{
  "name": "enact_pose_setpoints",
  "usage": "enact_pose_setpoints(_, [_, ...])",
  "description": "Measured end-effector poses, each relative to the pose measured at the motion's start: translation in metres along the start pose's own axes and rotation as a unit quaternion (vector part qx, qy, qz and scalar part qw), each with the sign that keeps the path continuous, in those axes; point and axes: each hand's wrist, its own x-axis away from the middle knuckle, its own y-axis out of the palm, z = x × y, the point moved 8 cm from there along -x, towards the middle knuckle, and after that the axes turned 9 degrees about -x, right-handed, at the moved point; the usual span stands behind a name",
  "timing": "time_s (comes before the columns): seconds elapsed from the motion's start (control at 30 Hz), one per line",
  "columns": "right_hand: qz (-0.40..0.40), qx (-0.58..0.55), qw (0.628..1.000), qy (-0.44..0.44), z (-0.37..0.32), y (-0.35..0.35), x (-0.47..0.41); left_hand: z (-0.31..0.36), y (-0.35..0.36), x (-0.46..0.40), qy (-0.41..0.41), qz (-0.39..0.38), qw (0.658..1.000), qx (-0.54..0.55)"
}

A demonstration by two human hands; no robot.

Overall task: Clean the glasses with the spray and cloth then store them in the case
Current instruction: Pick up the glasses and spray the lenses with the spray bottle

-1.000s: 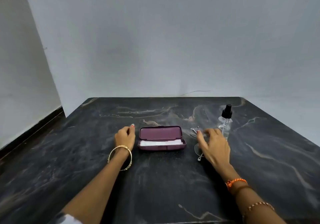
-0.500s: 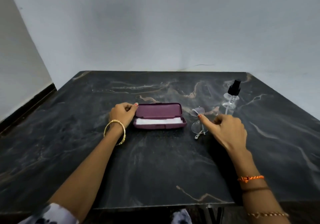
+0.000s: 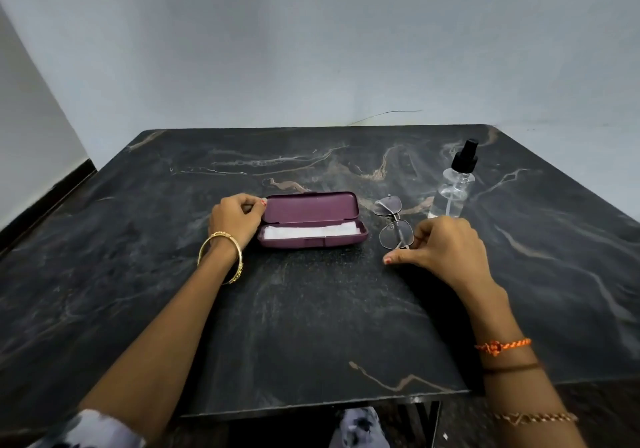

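Dark marble table (image 3: 311, 326) carries the glasses (image 3: 393, 222), folded, long axis running away from the person, between the open case (image 3: 311, 220) and the spray bottle (image 3: 452, 191). Right hand (image 3: 446, 251) is nearer, fingers curled onto their near end, probably pinching a temple; left hand (image 3: 235, 219) grips the case's left end, cloth (image 3: 310, 232) inside

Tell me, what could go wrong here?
The right hand pinches the glasses by one thin arm, so they might twist or slip onto the hard table. The spray bottle stands just behind that hand; lifting carelessly could knock it over.
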Motion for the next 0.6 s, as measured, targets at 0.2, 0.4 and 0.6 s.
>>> enact_pose_setpoints(0.2, [0.043, -0.056, 0.997, 0.017, 0.004, -0.007, -0.001, 0.001, 0.001, -0.001, 0.004, -0.002, 1.0, -0.008])
enact_pose_setpoints(0.4, [0.077, -0.06, 0.995, 0.008, 0.005, -0.011, -0.003, 0.002, -0.002, 0.001, 0.004, 0.002, 1.0, 0.001])
enact_pose_setpoints(0.6, [0.162, -0.065, 0.985, -0.016, -0.003, -0.021, 0.002, 0.002, -0.001, 0.0, 0.009, 0.003, 1.0, 0.005])
